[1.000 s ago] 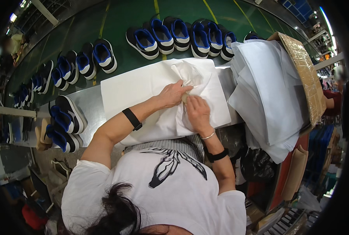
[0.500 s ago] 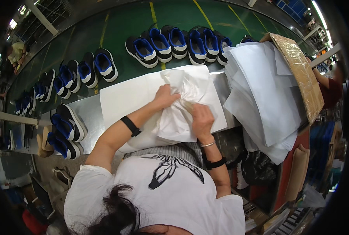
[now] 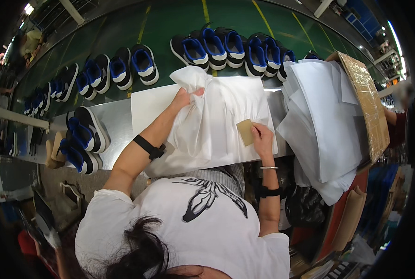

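Note:
Crumpled white tissue paper (image 3: 188,130) is gathered up in my left hand (image 3: 185,96), whose fingers are closed round its upper part. Below it, flat white paper sheets (image 3: 147,109) lie on the metal bench. My right hand (image 3: 262,139) pinches a small square tan piece (image 3: 245,132), like a card or packet, by its right edge, over the right side of the paper. Black shoes with blue linings and white soles (image 3: 213,48) stand in a row beyond the paper. A pair of the same shoes (image 3: 87,130) rests to the left of my left arm.
A green conveyor belt (image 3: 170,23) with yellow lines carries the shoe row. Right of the papers, a tall stack of white tissue sheets (image 3: 323,121) leans in a cardboard box (image 3: 365,107). Beige curved pieces (image 3: 57,148) stand at the metal bench's (image 3: 119,121) left end. Another person's arm (image 3: 391,117) shows far right.
My hands have moved apart. The left has lifted the gathered paper up and left; the right has moved right, now showing the tan square. The view has shifted slightly.

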Tool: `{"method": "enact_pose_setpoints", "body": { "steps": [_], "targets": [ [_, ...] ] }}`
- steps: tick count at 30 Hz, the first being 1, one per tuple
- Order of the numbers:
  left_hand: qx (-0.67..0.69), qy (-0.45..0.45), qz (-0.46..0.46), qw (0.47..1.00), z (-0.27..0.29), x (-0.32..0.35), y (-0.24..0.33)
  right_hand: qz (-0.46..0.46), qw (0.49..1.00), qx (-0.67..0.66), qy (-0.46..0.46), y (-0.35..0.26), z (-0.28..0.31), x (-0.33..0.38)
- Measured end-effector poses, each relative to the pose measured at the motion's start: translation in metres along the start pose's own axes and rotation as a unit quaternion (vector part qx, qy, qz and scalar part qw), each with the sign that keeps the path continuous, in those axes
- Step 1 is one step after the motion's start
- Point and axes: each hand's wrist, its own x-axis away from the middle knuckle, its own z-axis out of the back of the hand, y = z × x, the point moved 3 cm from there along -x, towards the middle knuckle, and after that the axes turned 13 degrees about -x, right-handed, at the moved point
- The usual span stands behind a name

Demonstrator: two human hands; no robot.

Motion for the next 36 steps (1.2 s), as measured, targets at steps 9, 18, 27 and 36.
{"method": "enact_pose_setpoints", "body": {
  "steps": [9, 18, 27, 36],
  "targets": [
    [-0.034, -0.035, -0.075, 0.996, 0.009, -0.004, -0.008, 0.253, 0.966, 0.05, -0.021, -0.107, -0.078, -0.002],
    [-0.077, -0.12, -0.16, 0.977, 0.009, -0.016, -0.006, 0.295, 0.934, -0.011, 0.2, -0.143, -0.024, -0.037],
    [0.176, -0.076, -0.05, 0.98, -0.072, 0.01, 0.03, 0.344, 0.935, -0.043, 0.075, -0.169, -0.045, -0.05],
    [0.009, 0.101, -0.218, 0.971, -0.086, -0.006, 0.082, 0.335, 0.902, 0.061, 0.267, -0.18, -0.036, -0.024]
  ]
}}
